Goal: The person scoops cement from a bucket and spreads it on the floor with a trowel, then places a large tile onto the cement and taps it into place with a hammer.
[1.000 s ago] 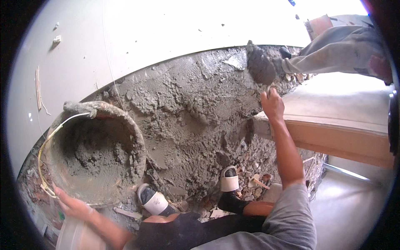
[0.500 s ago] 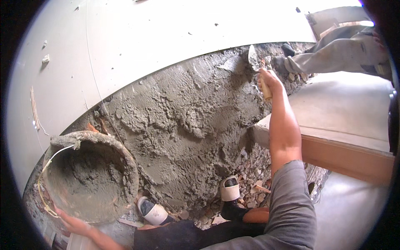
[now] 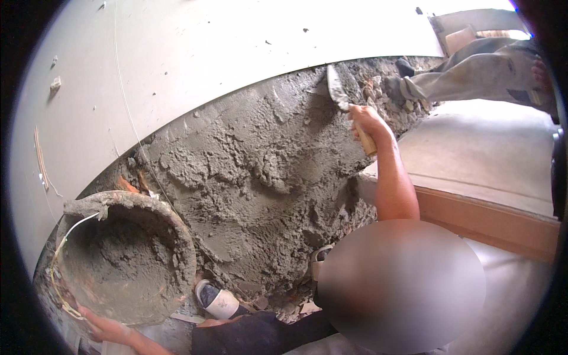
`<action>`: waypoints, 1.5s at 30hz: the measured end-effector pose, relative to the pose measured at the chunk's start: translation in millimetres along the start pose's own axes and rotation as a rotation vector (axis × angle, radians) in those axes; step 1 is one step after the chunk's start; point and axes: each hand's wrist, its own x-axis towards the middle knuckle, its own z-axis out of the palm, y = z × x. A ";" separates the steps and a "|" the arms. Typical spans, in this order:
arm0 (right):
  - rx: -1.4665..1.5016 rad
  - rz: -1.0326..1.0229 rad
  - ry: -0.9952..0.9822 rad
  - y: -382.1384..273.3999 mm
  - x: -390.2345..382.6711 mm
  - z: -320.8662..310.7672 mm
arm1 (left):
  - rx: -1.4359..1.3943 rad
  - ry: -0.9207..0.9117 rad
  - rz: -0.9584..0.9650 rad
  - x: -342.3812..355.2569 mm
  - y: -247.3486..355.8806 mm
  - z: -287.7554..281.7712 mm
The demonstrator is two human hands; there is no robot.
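My right hand (image 3: 368,121) is closed round the wooden handle of a trowel (image 3: 336,86). Its pale blade touches or hovers just above the wet grey mortar (image 3: 254,160), close to the foot of the white wall. At the lower left, a round bucket (image 3: 188,245) leans with its mouth toward me, wet mortar lying inside. My left hand (image 3: 106,326) grips the bucket's near edge beside the end of the wire handle (image 3: 57,278); some of its fingers are hidden.
A white wall (image 3: 195,47) runs along the far side, with a thin string (image 3: 127,106) hanging across it. At right stands a pale slab with a brown edge (image 3: 485,222). Another person's grey trousers (image 3: 473,74) show at upper right. Rubble and my slipper (image 3: 222,302) lie near.
My right hand and the trowel have moved left along the wall, the blade turning more broadly into view. The left hand stays at the bucket. A blurred patch now covers my right sleeve.
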 end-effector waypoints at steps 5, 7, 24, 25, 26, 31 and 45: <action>0.072 0.045 0.045 -6.2 34.4 -23.5 | -0.034 -0.005 -0.052 5.7 -6.7 -2.7; 0.010 0.079 -0.013 -11.9 40.4 -27.6 | -0.017 -0.012 0.017 10.4 -9.8 -3.0; -0.419 0.122 0.405 29.0 0.8 29.5 | -0.115 -0.008 -0.124 -4.3 25.4 -3.3; -0.455 0.152 0.357 40.3 6.6 27.0 | -0.094 -0.012 -0.122 -2.9 24.0 -3.4; -0.483 0.145 0.356 51.1 12.9 25.2 | -0.033 0.011 -0.071 -1.9 21.9 -3.1; -0.046 0.236 0.191 98.4 24.2 21.5 | -0.220 -0.052 -0.052 3.0 3.8 1.0; -0.514 0.203 0.244 91.9 17.3 58.9 | -0.203 -0.092 -0.084 5.0 3.4 1.4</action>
